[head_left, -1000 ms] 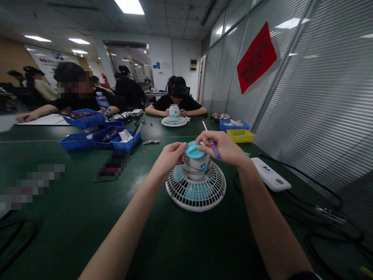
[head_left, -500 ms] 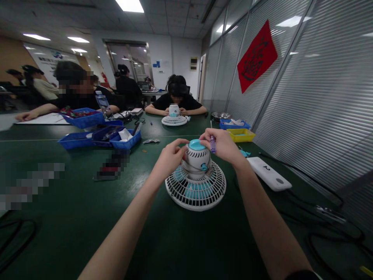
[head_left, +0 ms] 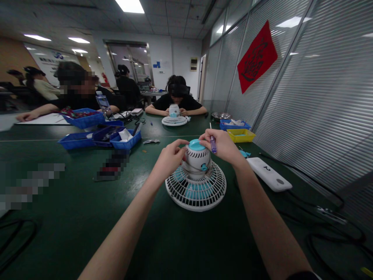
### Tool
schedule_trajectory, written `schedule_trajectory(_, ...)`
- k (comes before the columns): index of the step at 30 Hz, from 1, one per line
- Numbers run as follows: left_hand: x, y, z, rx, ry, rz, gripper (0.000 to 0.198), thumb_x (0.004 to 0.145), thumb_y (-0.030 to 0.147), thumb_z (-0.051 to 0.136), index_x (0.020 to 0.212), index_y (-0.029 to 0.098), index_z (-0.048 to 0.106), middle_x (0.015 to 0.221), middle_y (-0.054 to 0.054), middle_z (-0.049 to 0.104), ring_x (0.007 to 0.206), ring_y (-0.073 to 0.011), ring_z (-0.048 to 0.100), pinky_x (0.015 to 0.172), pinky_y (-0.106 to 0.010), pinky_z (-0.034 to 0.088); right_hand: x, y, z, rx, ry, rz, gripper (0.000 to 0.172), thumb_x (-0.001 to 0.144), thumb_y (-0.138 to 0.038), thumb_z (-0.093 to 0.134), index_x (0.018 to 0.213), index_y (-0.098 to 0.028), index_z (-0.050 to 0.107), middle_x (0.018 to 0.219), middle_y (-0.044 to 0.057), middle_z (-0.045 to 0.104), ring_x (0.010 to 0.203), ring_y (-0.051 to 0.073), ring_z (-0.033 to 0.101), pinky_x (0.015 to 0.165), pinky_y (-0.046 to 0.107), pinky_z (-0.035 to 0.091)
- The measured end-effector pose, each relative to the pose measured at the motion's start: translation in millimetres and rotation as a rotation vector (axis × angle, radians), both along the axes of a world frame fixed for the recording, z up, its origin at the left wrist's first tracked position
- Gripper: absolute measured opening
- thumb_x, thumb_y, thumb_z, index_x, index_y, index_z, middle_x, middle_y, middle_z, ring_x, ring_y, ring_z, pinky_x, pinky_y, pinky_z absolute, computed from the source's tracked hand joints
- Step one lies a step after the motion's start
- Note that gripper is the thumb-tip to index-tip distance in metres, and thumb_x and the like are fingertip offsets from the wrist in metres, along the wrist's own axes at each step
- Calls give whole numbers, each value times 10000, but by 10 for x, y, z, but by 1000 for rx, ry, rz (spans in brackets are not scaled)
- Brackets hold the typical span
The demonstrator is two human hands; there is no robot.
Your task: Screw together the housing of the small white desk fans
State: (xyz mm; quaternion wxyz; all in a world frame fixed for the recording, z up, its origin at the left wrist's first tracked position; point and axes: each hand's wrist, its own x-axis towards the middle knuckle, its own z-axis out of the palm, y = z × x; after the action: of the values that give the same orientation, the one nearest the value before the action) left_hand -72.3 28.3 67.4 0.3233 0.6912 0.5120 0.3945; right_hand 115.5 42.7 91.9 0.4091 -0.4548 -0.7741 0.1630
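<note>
A small white fan (head_left: 196,186) lies face down on the green table (head_left: 72,217), its motor housing pointing up. A light blue cap (head_left: 196,145) sits on top of the housing. My left hand (head_left: 169,157) pinches the cap's left edge with thumb and forefinger. My right hand (head_left: 223,146) touches the cap's right edge and is closed on a small purple screwdriver (head_left: 213,143), whose thin shaft points up.
Blue bins (head_left: 99,136) stand at the back left, a blue and a yellow bin (head_left: 240,135) at the back right. A white power bank (head_left: 268,173) and black cables (head_left: 326,206) lie to the right. Other people sit across the table, one with another fan (head_left: 174,119).
The blue cap, tilted and lifted a second ago, now sits flat on the motor housing. Both hands have come down onto its edges, and the screwdriver has turned upright.
</note>
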Motion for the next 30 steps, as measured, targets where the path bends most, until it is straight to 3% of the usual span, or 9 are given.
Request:
schedule_trajectory(10,-1,-27,47,-10,36,12,346,839,154,461,1102,142,685,600,18,596,565,-138,555,594,-262,442,2,21,-6,-41,-2,10,360,770,-138,649,585,-224,352,791,35,721,750,153,641,709,291,429)
schedule_trajectory(20,31,-176,141,67,309,87,400,866,171,446,1177,166,697,633,-10,629,615,-170,594,593,-267,411,6,41,-23,-63,21,11,337,761,-173,644,586,-223,360,814,49,726,766,169,648,723,310,449)
schedule_trajectory(30,-6,-32,14,92,92,66,378,824,158,435,1055,168,733,603,10,615,598,-154,595,622,-270,459,53,78,-62,-5,9,20,299,795,-249,583,617,-234,343,810,70,729,804,197,689,700,312,459)
